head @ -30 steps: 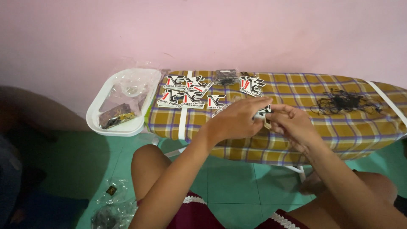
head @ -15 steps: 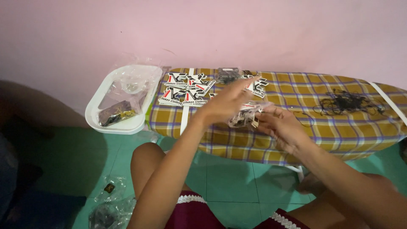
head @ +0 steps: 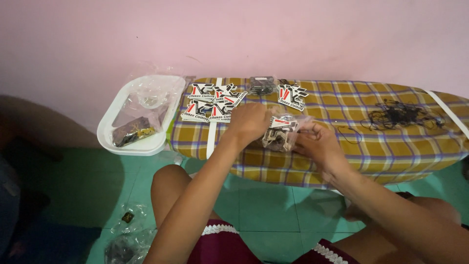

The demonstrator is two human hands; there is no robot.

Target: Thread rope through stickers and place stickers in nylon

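Both hands meet over a low board point(head: 391, 146) covered in yellow plaid cloth. My left hand point(head: 250, 123) and my right hand point(head: 317, 144) together hold a small clear plastic bag point(head: 279, 133) with a black, white and red printed tag inside it. The bag hovers just above the cloth. A heap of similar printed tags point(head: 211, 103) lies on the board's left end, beyond my left hand. One more tag point(head: 292, 95) lies near the far edge.
A white plastic tray point(head: 108, 128) with clear bags and a dark packet stands left of the board. A tangle of black string point(head: 398, 115) lies on the right of the cloth. A small clear packet point(head: 262, 84) sits at the far edge. Plastic bags point(head: 128, 233) lie on the green floor.
The hands have lowered slightly toward the cloth, and the clear bag with the tag now sits between both hands; earlier the left hand held the tag higher.
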